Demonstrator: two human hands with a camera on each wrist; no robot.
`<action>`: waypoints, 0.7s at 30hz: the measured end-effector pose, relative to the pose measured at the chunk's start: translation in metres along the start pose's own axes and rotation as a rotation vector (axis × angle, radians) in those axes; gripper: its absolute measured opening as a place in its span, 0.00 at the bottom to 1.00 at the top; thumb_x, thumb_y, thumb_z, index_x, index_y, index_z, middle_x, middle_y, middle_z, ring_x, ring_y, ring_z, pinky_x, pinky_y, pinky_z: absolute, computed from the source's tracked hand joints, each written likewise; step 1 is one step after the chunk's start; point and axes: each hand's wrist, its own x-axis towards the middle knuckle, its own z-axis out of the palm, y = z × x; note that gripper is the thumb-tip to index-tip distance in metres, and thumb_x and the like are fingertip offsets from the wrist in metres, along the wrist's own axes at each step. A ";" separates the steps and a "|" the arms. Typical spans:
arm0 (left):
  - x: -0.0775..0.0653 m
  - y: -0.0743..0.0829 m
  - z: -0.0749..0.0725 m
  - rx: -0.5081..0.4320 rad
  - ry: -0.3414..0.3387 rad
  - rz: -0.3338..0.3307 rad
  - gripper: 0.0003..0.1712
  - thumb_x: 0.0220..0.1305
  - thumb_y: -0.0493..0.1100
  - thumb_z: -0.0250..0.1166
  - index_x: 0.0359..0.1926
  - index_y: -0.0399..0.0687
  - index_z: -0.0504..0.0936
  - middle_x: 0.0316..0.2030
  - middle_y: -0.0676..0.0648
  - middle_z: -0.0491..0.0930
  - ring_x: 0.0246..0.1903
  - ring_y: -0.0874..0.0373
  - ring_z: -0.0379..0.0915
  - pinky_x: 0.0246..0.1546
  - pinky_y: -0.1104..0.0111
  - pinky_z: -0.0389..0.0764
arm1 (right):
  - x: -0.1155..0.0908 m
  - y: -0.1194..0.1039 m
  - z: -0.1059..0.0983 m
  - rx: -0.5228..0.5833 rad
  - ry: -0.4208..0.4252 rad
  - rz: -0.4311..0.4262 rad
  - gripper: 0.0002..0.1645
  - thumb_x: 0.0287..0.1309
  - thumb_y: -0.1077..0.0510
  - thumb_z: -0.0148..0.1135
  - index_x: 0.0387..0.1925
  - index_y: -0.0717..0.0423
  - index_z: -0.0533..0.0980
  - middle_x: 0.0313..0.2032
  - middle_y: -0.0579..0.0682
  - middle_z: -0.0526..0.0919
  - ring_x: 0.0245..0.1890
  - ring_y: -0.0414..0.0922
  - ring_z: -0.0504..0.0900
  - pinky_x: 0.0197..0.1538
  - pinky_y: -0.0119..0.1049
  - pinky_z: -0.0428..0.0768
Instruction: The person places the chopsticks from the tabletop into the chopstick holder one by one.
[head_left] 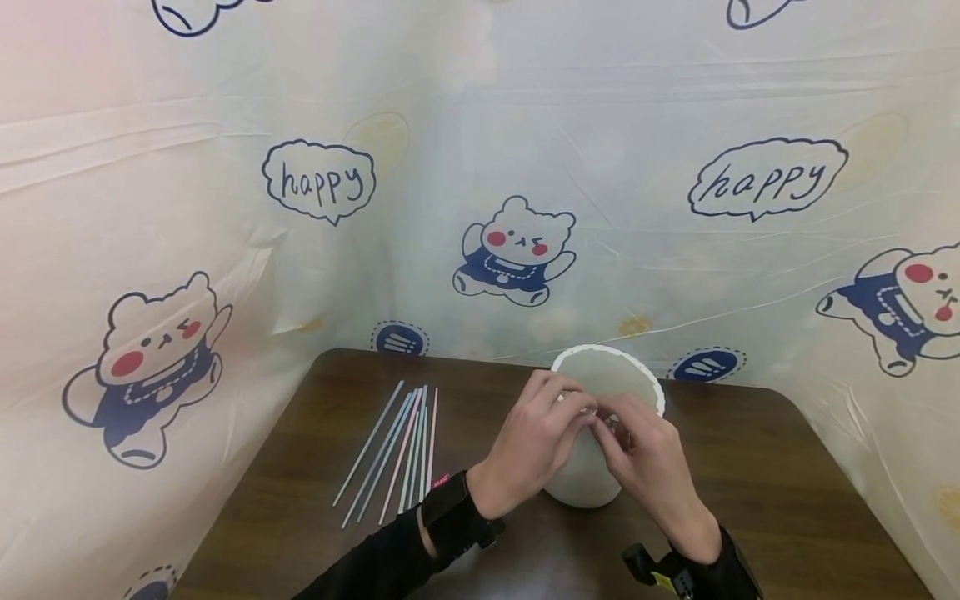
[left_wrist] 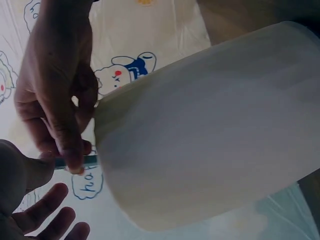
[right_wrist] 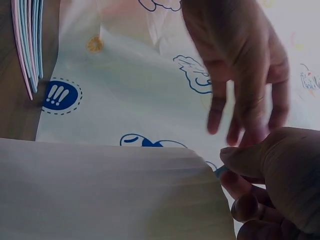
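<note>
A pale, tall container (head_left: 585,479) with a white rim stands under both hands. Just above its open end, the fingertips of my left hand (head_left: 528,437) and right hand (head_left: 651,442) meet. A short teal strip (left_wrist: 90,160) shows between them in the left wrist view; its material is unclear. My right hand (left_wrist: 57,85) pinches it between thumb and finger. From the other side, my left hand (left_wrist: 30,175) holds its end, with the other fingers spread loosely. In the right wrist view only a bit of the strip (right_wrist: 220,170) appears past my right thumb.
Long thin blue and pink sticks or strips (head_left: 405,450) lie fanned out on the left of the brown table (head_left: 285,492). A small red tag (head_left: 441,481) is beside my left wrist. A printed curtain (head_left: 420,217) hangs right behind the table.
</note>
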 end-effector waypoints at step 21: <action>-0.011 -0.017 0.008 0.049 -0.125 -0.057 0.16 0.67 0.33 0.63 0.52 0.50 0.84 0.56 0.46 0.80 0.58 0.52 0.71 0.59 0.60 0.75 | -0.006 0.000 -0.007 -0.028 -0.019 0.053 0.20 0.45 0.67 0.78 0.42 0.55 0.83 0.30 0.45 0.78 0.23 0.30 0.62 0.28 0.19 0.61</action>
